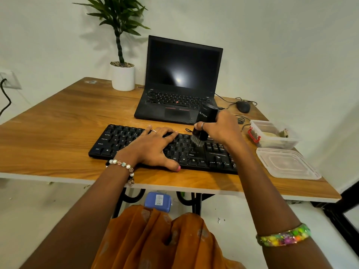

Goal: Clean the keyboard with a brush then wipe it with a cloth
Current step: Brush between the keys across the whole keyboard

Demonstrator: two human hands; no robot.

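Left hand point(153, 146) flat, fingers straight, pressing one black plastic keyboard point(147, 150), right hand point(219, 127) gripping one black cylindrical brush point(204, 125), bristles on keys, one wooden worktop point(58, 121)

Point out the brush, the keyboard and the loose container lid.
brush point(206, 121), head view, on its black handle.
keyboard point(116, 139), head view, on the left key block.
container lid point(287, 164), head view, on its flat centre.

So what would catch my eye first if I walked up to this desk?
Probably the two hands at the black keyboard near the front edge: the right hand grips a black brush with bristles on the keys, the left hand rests flat on it. Behind stands an open laptop, its screen dark, and a potted plant at its left.
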